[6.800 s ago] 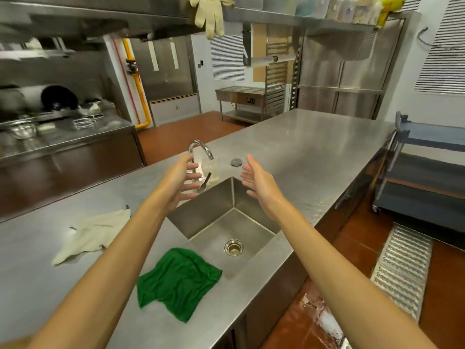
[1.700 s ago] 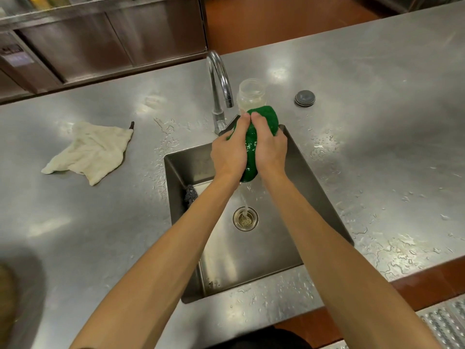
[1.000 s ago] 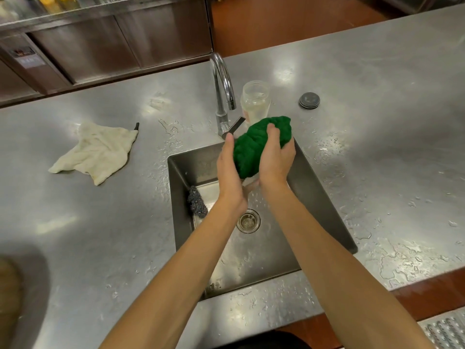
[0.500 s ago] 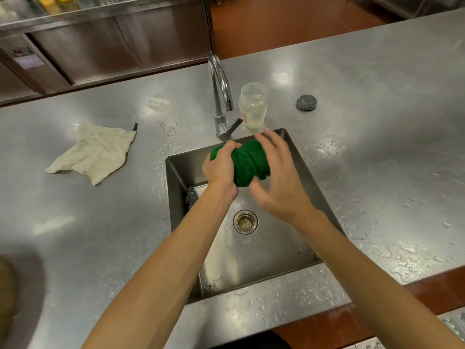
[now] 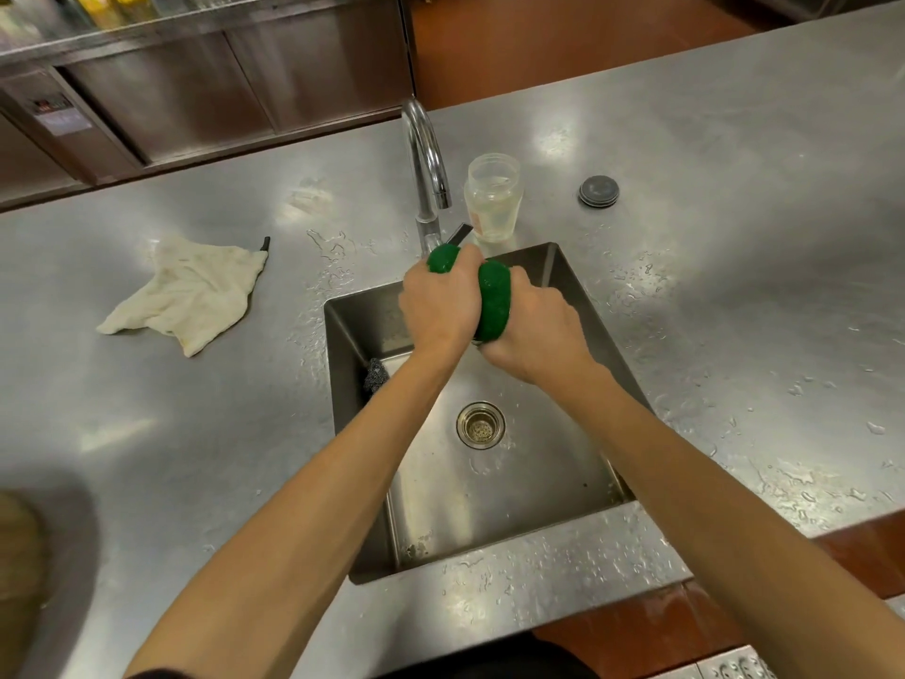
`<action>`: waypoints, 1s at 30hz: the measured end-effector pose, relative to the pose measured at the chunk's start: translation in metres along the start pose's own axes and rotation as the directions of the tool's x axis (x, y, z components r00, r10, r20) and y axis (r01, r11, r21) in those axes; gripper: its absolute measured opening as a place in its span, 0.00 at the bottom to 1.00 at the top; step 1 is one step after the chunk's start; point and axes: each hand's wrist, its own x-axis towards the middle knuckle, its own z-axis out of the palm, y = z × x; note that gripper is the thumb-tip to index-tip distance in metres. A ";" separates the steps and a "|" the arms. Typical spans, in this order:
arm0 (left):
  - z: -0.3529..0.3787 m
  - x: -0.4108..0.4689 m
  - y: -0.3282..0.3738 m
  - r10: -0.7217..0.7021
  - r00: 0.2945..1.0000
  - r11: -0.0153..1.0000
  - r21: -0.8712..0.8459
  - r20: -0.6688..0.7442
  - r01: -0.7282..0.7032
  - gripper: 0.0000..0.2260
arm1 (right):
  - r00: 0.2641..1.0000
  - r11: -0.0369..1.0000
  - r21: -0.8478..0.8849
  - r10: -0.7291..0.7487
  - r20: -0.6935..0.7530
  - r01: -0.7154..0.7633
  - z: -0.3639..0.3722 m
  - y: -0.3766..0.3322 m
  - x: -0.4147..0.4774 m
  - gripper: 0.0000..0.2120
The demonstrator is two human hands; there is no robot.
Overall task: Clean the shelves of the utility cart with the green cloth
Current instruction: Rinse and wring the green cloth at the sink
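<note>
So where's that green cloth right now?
The green cloth is bunched up between the left hand and right hand, held over the back of the sink, just in front of the tap and jar.

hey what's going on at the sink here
A person is wringing a balled-up green cloth over the steel sink, with the left hand and right hand both clenched around it. The tap shows no water running. A cream rag lies on the wet counter, untouched. No cart is in view, so shelf wiping hasn't begun.
</note>
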 end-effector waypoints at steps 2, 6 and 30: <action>-0.001 0.002 0.000 0.118 0.993 0.990 0.076 0.021 -0.119 0.10 | 0.999 0.998 0.049 0.023 0.049 -0.025 0.001 -0.002 -0.001 0.27; -0.005 0.008 0.000 0.254 0.963 0.949 0.167 0.093 -0.266 0.12 | 0.994 0.976 0.216 -0.041 0.104 0.018 0.004 -0.003 0.002 0.14; -0.016 0.007 -0.039 -0.231 0.934 0.879 -0.353 0.272 0.320 0.34 | 0.900 0.851 0.438 0.086 0.428 -0.289 0.010 -0.004 0.003 0.08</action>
